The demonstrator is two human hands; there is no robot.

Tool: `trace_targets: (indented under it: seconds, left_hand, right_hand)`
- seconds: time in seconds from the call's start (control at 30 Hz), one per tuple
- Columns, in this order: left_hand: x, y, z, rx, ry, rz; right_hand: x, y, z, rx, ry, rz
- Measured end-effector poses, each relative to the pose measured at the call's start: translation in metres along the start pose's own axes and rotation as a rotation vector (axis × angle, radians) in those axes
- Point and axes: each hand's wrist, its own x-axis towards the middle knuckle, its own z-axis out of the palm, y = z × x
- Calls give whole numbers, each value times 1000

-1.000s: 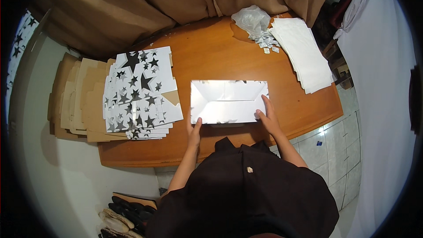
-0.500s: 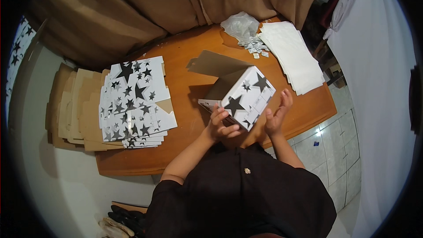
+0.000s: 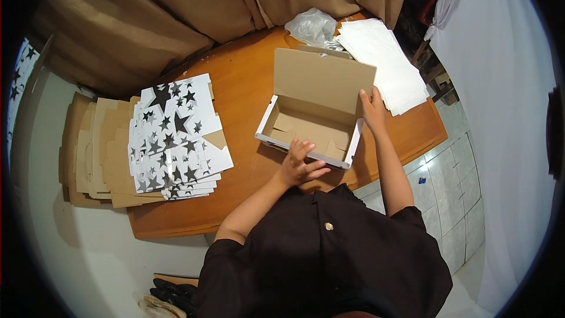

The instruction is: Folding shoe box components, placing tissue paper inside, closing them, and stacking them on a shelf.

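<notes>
partly behind left hand (image 3: 302,165): box (image 3: 321,119)

The open box (image 3: 315,121) is cardboard, matt brown inside and smooth white along its outer side. The flat blanks (image 3: 179,138) are star-printed white board with a faint sheen. The desk (image 3: 241,88) is smooth, glossy wood. The bag (image 3: 312,26) is thin, crinkled, translucent plastic; the white sheets (image 3: 382,62) look like matt paper, though cloth is possible from here. The curtain (image 3: 147,17) is dull brown cloth.
</notes>
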Motion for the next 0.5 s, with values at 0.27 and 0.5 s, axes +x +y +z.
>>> trace_targets:
  seconds: [0.27,0.5]
  left_hand:
    - [-39,-25,-55,295,-250,-169]
    - [-39,-35,-47,391,-450,-349]
  right_hand:
    - [-55,18,-1,-254,432,-232]
    - [-134,6,3,-554,-215,-447]
